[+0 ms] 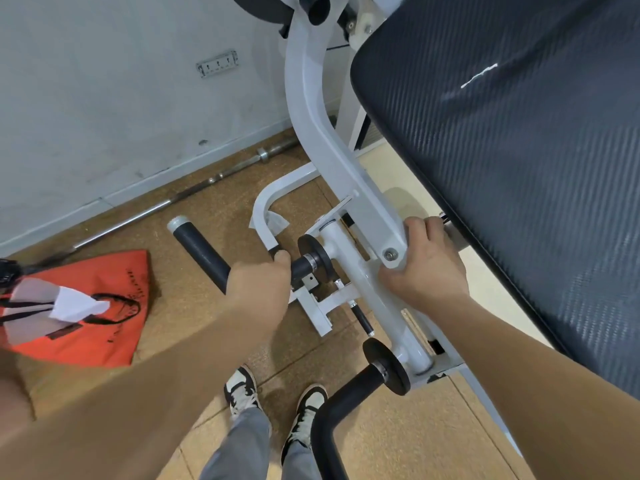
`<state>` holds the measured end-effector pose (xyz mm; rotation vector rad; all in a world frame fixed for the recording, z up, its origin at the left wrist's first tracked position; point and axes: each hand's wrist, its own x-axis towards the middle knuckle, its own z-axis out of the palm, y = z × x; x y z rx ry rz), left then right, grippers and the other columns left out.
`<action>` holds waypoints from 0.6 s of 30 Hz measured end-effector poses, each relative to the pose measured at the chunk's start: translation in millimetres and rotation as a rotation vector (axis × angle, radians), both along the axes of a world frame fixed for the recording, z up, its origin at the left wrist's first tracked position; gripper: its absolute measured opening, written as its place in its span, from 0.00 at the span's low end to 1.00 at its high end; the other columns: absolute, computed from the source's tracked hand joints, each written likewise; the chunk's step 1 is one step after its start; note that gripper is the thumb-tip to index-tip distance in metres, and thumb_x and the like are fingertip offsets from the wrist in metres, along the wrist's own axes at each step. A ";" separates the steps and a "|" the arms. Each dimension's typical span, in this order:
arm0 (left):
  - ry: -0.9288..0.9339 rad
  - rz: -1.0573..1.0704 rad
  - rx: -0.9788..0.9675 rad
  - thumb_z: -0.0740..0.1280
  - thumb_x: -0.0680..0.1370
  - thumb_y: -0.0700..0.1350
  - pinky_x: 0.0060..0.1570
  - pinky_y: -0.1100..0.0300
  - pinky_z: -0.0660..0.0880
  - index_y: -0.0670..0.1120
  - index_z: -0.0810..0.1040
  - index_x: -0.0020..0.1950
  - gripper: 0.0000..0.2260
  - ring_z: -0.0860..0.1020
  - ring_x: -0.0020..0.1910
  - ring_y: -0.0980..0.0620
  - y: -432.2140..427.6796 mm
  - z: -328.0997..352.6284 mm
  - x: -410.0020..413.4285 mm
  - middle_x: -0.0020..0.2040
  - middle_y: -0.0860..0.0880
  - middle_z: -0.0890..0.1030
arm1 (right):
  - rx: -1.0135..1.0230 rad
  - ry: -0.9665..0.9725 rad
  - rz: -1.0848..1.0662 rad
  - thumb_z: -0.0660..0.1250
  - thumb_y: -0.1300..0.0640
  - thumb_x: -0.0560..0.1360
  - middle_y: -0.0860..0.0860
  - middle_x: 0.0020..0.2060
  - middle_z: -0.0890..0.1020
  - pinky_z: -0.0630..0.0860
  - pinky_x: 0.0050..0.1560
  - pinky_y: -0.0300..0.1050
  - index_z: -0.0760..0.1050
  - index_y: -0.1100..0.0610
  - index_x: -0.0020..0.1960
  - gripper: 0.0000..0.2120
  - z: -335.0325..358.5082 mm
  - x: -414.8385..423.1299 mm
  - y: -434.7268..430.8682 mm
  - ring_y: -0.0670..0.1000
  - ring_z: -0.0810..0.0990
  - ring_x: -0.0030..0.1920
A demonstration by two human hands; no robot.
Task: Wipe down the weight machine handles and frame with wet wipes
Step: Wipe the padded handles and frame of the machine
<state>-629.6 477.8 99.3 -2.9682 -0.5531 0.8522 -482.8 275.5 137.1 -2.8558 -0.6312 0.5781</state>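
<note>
wipe-down under way, no cloth visible in either hand

head view: the left hand [258, 277] is wrapped round the black handle [202, 252], fingers curled over its inner end just beside the black end disc [313, 259]. the right hand [427, 268] grips the lower end of the white frame arm [323, 133], fingers hooked over its edge next to the pivot bolt. whether a wet wipe sits under either palm i cannot tell; none shows past the fingers. a thin white sheet, probably a wipe [275, 223], hangs over the curved base tube [263, 209] on the floor behind the handle. more white tissue lies on the red bag [104, 327] at the left.

judging by this, the job looks mid-way at most: nothing shows which surfaces are done, and the second handle [349, 393] near the feet, the upper arm and the seat pad [519, 168] bracket are untouched by any hand now.

the black handle's long axis runs from its capped free end, pointing up-left toward the wall and the barbell [166, 204], down-right to the disc. the frame arm runs from top centre down-right to the pivot.
</note>
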 end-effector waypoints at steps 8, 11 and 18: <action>0.123 0.068 -0.039 0.67 0.76 0.40 0.38 0.54 0.78 0.47 0.69 0.56 0.11 0.78 0.37 0.48 3.0 -4.9 15.0 0.39 0.51 0.76 | -0.009 -0.023 0.011 0.73 0.44 0.70 0.52 0.65 0.69 0.76 0.61 0.57 0.66 0.52 0.69 0.33 2.4 -1.1 2.6 0.60 0.74 0.62; 0.368 0.217 -0.402 0.70 0.73 0.43 0.43 0.55 0.78 0.45 0.74 0.43 0.05 0.77 0.38 0.47 23.9 -15.5 39.1 0.41 0.47 0.78 | 0.007 -0.027 0.004 0.73 0.45 0.69 0.52 0.65 0.70 0.75 0.65 0.59 0.66 0.52 0.70 0.34 0.9 -1.8 2.0 0.61 0.74 0.63; -0.004 0.270 -0.292 0.70 0.74 0.43 0.37 0.55 0.75 0.47 0.73 0.57 0.13 0.81 0.39 0.46 3.6 -18.3 25.8 0.43 0.47 0.81 | -0.009 -0.052 0.019 0.75 0.45 0.69 0.53 0.62 0.71 0.73 0.68 0.60 0.66 0.53 0.71 0.35 1.7 -1.4 3.0 0.61 0.74 0.63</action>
